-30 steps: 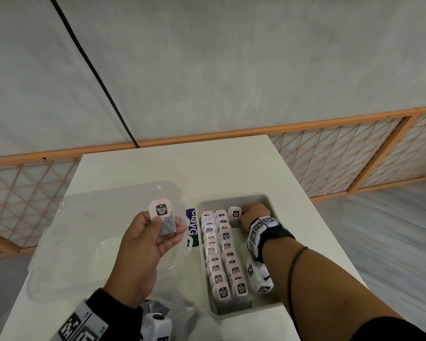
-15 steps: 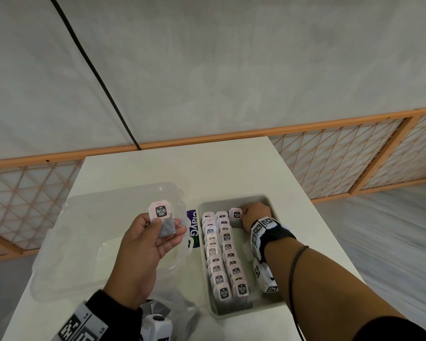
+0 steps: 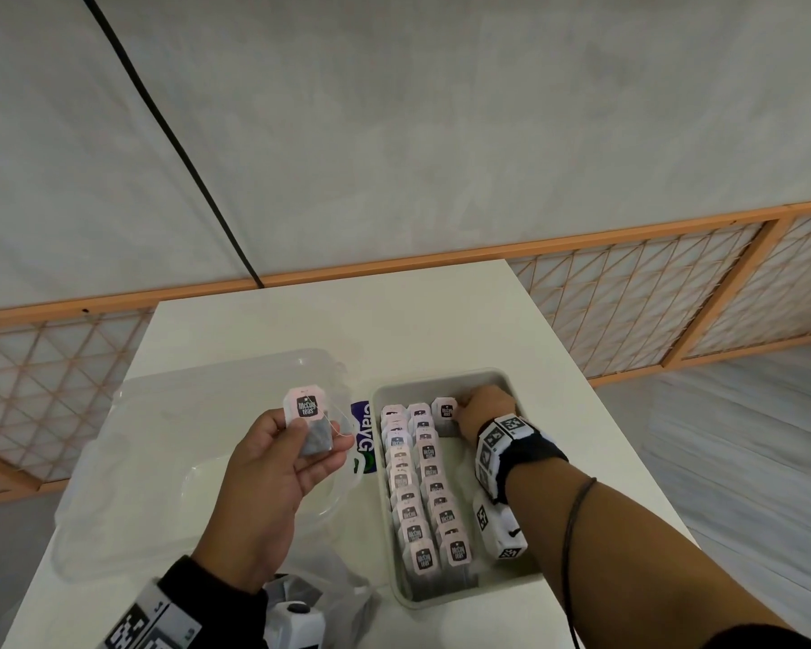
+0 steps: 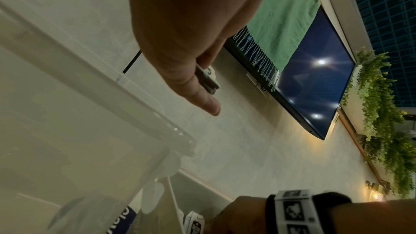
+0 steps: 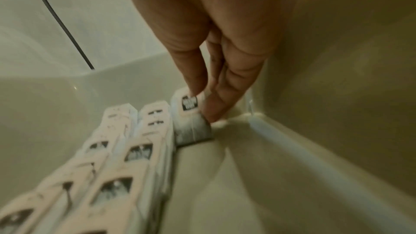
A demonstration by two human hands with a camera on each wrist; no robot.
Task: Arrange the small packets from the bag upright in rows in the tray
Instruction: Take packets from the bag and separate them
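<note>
With my right hand [image 3: 481,412] pinching the first packet [image 3: 445,408] of a third row, apparently upright at the tray's [image 3: 511,580] far end, and my left hand [image 3: 282,466] gripping a spare packet [image 3: 306,413], I judge release risks toppling, unsupported behind.

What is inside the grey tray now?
The tray holds two full rows of upright packets; the right hand pinches a packet starting a third row. The forearm hides its right side.
</note>
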